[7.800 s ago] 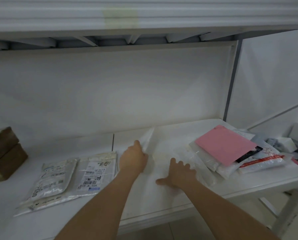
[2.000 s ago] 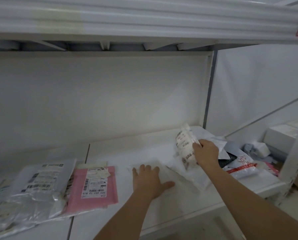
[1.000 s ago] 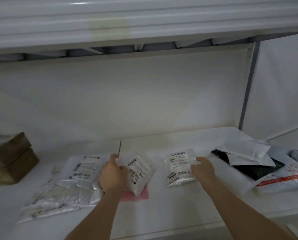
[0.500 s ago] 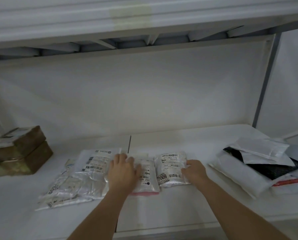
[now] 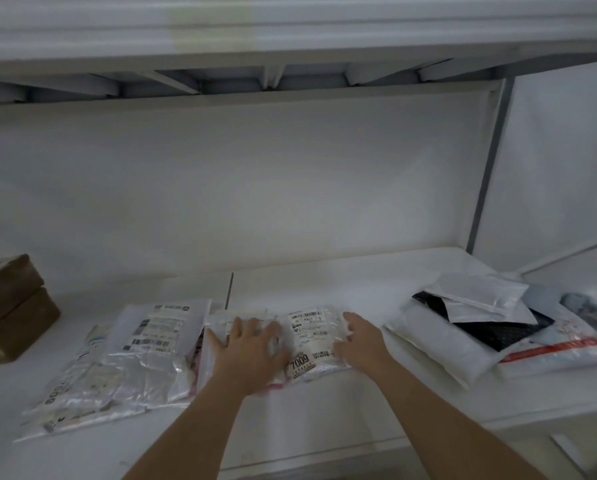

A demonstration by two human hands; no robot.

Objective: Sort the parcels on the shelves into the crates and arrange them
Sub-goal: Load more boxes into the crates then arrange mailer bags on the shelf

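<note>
On the white shelf point(image 5: 324, 278) lie two small white labelled parcels side by side. My left hand point(image 5: 252, 348) lies flat with spread fingers on the left one point(image 5: 217, 327), which rests on a pink envelope whose edge point(image 5: 272, 386) shows below. The right parcel point(image 5: 310, 337), marked 7009, has my right hand point(image 5: 361, 341) against its right edge, fingers loosely bent and touching it. Left of them lies a stack of clear and silvery labelled bags point(image 5: 134, 355).
Two brown boxes point(image 5: 9, 310) are stacked at the far left. A pile of white, black and red-striped mailers point(image 5: 480, 327) sits at the right end by the shelf post point(image 5: 487, 174). Another shelf runs overhead.
Both small parcels have been laid down side by side on the shelf. My left hand has flattened on its parcel, and my right hand has loosened beside the other one.
</note>
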